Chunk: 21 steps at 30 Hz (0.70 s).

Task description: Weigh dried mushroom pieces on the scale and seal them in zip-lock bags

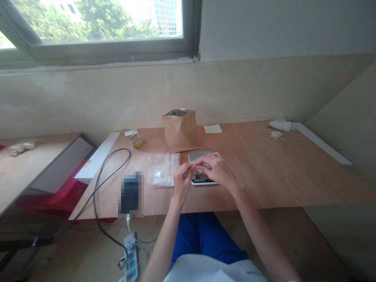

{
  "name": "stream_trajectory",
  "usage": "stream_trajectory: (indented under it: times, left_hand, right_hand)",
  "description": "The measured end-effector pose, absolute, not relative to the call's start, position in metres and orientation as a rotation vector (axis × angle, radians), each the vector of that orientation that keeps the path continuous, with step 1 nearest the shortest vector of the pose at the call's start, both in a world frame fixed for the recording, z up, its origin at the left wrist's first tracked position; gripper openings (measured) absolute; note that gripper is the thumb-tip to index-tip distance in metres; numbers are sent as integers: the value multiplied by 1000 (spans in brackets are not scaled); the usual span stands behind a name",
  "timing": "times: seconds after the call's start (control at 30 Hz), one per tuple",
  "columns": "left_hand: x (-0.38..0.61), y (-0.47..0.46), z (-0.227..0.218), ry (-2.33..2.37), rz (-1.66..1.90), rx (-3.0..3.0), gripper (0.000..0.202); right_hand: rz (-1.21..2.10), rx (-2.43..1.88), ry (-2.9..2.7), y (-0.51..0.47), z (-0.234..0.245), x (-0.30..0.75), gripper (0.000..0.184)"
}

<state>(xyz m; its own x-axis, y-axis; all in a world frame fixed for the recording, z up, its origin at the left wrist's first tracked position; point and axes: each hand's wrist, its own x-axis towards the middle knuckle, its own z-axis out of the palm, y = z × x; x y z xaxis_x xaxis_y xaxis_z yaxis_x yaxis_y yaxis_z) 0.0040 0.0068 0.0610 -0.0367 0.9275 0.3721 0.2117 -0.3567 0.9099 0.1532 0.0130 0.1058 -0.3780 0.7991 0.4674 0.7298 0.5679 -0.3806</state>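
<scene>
My left hand (182,178) and my right hand (216,166) meet above a small digital scale (200,155) with a white edge and a dark front panel. Both are closed in a pinch, fingertips almost touching. Between them they grip what looks like the top edge of a small clear zip bag (201,173); my fingers cover much of it. Just left of the scale lies a stack of clear zip bags (161,172) with red seal lines. Behind the scale, a brown kraft paper pouch (180,131) with a silvery lining stands upright, its top open.
A small drink carton (134,138) stands at the back left. A phone-like dark device (131,194), blurred out, is plugged into a cable near the front edge. A black cable (94,196) loops over the table's left side. White paper (213,129) and crumpled tissue (276,135) lie farther back.
</scene>
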Motion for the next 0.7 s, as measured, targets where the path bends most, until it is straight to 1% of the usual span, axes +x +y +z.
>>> stream_trajectory:
  times: [0.13,0.27,0.33,0.47,0.57,0.7]
  left_hand:
    - [6,5,63,1263,1453,1570,29]
    - [7,7,64,1284,1481,1607,27]
    - [6,8,62,1284,1497,1616,26]
    - [4,9,61,1250,1509,1621,24]
    - [2,7,62,1238,1498,1671,24]
    - [0,5,63,1242,1516,1711,23]
  right_hand:
    - [51,-1209,-2161,15,100,148,18]
    - [-59,-1177,-2126,17,96,145,24]
    - [-21,-1158,-2116,17,96,146,22]
    - [179,-1143,-2089,18,97,152,13]
    - [284,-1113,-2085,17,97,158,12]
    - [291,-1087,-2092,17,97,160,12]
